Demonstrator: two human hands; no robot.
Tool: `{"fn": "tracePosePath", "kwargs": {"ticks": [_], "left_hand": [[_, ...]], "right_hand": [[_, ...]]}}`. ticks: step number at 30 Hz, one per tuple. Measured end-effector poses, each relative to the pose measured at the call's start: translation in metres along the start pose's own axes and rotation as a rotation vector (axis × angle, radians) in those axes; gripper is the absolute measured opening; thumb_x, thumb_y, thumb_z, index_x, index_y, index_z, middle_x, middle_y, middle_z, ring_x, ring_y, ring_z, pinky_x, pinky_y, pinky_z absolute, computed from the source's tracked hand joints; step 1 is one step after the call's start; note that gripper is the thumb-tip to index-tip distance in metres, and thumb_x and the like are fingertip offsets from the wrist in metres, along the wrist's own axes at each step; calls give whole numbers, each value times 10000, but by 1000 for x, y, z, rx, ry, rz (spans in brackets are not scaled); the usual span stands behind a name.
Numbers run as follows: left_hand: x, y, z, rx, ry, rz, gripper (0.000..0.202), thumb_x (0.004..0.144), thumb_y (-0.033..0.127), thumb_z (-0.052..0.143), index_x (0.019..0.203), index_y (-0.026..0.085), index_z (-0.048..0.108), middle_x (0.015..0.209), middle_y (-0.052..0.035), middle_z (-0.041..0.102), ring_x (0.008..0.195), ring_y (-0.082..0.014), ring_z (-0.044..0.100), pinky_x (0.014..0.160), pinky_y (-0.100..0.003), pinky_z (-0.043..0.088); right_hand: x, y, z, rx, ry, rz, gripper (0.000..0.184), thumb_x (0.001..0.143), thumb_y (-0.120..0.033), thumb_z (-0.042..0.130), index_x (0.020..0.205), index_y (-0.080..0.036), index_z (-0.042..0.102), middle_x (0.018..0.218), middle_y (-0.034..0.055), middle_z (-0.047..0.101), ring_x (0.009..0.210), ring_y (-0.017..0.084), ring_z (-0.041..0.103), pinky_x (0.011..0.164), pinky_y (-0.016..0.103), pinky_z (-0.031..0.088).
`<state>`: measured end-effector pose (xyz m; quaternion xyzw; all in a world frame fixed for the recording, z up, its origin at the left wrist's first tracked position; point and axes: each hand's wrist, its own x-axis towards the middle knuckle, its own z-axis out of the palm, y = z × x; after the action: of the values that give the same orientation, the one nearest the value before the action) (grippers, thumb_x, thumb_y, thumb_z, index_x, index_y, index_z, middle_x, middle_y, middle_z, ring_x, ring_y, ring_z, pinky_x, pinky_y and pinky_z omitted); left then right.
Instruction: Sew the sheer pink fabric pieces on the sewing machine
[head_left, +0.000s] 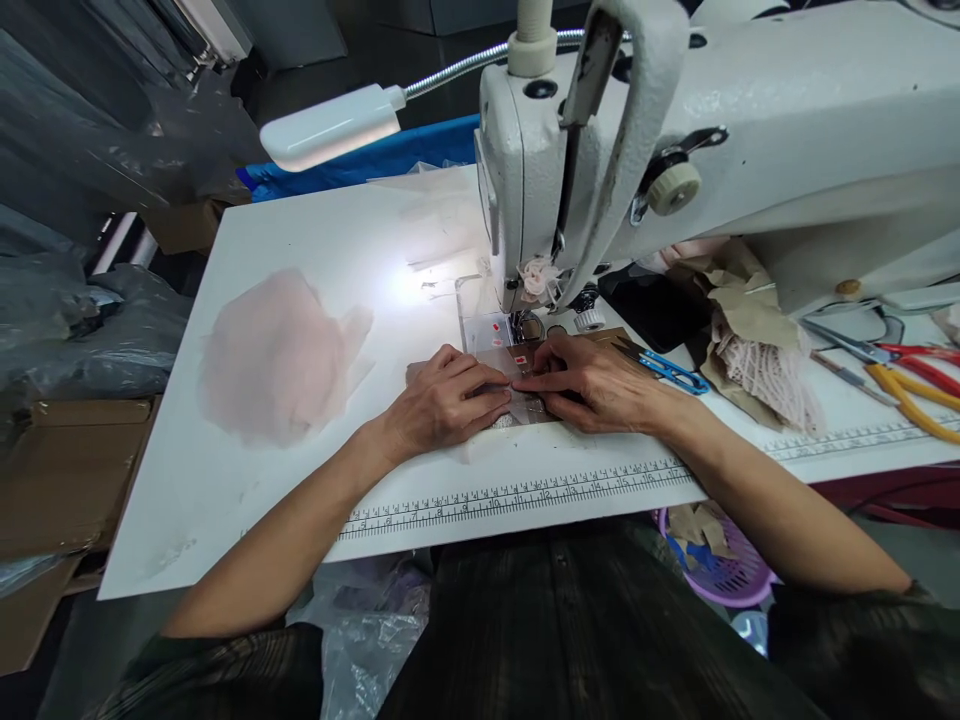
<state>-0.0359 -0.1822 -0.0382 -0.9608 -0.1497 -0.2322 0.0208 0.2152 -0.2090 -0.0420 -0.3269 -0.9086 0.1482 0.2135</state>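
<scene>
Just in front of the sewing machine's needle area (517, 325), both of my hands meet over a narrow piece of pale sheer fabric (491, 360). My left hand (454, 402) rests on the table with bent fingers pressed together on the fabric. From the other side, my right hand (596, 385) pinches the fabric's edge, its index finger reaching toward the left fingertips. A brown strip (544, 412) lies beneath the hands, with small red marks near it. Blue thread snips (675, 372) lie beside my right wrist, their tips close to the hand. The fingertips partly hide the fabric.
A pile of pale pink tulle (274, 360) lies on the left of the white table (172, 480). A lamp (330, 128) lights the tabletop. At right are a black phone (652, 305), a ruffled pink bundle (765, 370) and yellow-handled scissors (907, 395). A purple basket (731, 580) stands below.
</scene>
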Motion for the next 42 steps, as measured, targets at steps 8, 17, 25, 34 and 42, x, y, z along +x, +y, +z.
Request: {"fn": "tracePosePath", "kwargs": {"ticks": [8,17,25,34,42], "left_hand": [[6,-11,1,-35,154,-232,143,914,229,565,959,150,675,949,-73,702,799,-157,627,698,-316,513],[6,-2,5,75,-76,-254,261,951,269,499,1133,141,635,1145,-103,648,823,-181,553,733,-352,503],[3,-3,9,105,-147,-268,315,972,280,451,1223,144,584,1276,-121,597,920,-218,566,759,-396,470],[6,6,6,175,-237,-314,390,978,368,418,1274,161,565,1347,-111,561,937,-249,535,747,-415,404],[15,-4,5,307,-255,-227,442,971,419,394,1268,147,576,1382,-90,543,937,-280,523,780,-449,357]], "right_hand": [[1,-6,0,-21,27,26,328,851,-167,544,1124,-218,717,1056,116,608,974,237,569,855,391,495],[1,-6,3,-32,43,27,318,860,-173,534,1115,-210,722,1042,131,602,947,252,559,834,413,489],[0,-5,4,-31,51,21,320,856,-166,529,1113,-200,717,1049,125,593,948,234,550,846,389,488],[0,-6,5,-69,60,15,304,871,-173,524,1105,-202,716,1050,125,581,929,231,552,815,378,484],[5,-6,8,-224,46,20,269,893,-170,494,1068,-161,699,1022,140,577,879,240,549,757,367,485]]}}
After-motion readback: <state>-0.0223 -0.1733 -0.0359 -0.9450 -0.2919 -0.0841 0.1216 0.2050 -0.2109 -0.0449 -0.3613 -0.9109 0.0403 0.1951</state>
